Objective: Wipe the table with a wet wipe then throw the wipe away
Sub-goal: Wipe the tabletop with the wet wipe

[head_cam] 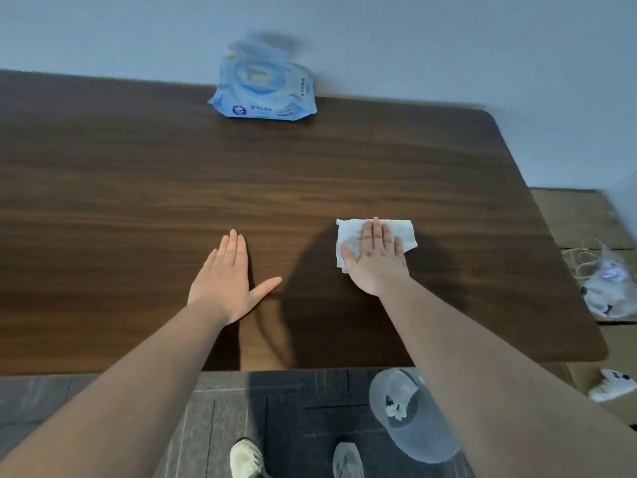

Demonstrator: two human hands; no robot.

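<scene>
A white wet wipe (403, 232) lies spread on the dark wooden table (138, 174), right of centre near the front. My right hand (375, 260) presses flat on top of it, fingers together, covering its middle. My left hand (227, 277) rests flat on the bare table to the left, fingers extended and thumb out, holding nothing. A blue pack of wet wipes (263, 89) stands at the table's far edge against the wall, its lid flipped up. Below the table's front edge, on the floor, stands a grey bin (418, 432) with crumpled white wipes inside.
The wall runs along the table's far edge. To the right, beyond the table's rounded corner, sit cardboard boxes (579, 219) and a clear plastic bag (610, 284) of items. My shoes (246, 458) show on the dark tiled floor beside the bin.
</scene>
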